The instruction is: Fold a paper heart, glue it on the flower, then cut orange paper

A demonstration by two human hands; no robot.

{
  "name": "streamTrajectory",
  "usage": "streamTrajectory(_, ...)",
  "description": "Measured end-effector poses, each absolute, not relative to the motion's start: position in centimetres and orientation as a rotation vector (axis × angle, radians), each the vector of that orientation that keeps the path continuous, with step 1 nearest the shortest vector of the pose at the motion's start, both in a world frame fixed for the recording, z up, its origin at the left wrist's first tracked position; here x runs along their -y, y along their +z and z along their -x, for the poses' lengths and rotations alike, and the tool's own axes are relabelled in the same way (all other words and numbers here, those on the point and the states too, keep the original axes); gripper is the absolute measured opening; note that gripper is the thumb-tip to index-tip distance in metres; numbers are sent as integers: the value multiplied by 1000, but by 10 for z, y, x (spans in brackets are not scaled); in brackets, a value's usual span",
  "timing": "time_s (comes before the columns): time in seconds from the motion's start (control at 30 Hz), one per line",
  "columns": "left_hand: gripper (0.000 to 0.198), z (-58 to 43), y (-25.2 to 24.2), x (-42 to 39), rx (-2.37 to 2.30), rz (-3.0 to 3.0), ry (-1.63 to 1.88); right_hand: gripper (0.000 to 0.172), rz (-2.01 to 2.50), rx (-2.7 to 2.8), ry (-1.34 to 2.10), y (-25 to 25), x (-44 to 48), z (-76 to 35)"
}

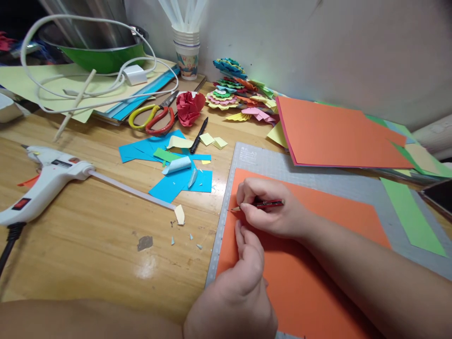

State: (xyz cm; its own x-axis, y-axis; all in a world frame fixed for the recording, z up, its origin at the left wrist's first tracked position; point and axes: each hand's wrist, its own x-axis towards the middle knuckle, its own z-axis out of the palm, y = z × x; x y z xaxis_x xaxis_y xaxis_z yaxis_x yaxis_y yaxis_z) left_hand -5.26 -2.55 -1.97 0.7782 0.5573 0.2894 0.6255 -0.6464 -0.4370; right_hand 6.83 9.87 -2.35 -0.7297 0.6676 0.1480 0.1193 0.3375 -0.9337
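Right hand (pixel 282 217) pinches pencil (pixel 269 204), tip near left edge of orange sheet (pixel 339 212). Left hand (pixel 240 287) on sheet, loosely extended, gripping nothing visible; underside hidden.

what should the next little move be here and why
Probably a small pencil mark at that spot: the right hand holds the pencil with its tip at the left edge of the orange paper, alongside the grey cutting mat's margin, and the left hand is over the sheet just nearer the wearer, seemingly steadying it.

head view, forward and down
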Motion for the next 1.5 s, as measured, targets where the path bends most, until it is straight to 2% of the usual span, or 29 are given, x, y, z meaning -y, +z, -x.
streamTrajectory(1.07, 26, 52, -21, 25, 954, 2408, -181, 18, 569, 2174, 1395, -25, -98, -67)
streamTrajectory(1.33, 29, 55, -12, 23, 963, 2466, -189, 17, 774, 1325, 1695, -26, -121, -70)
streamTrajectory(1.5, 19, 52, -4, 22, 1137, 2490, -176, 10, 944, 1118, 1751, -18, -120, -76)
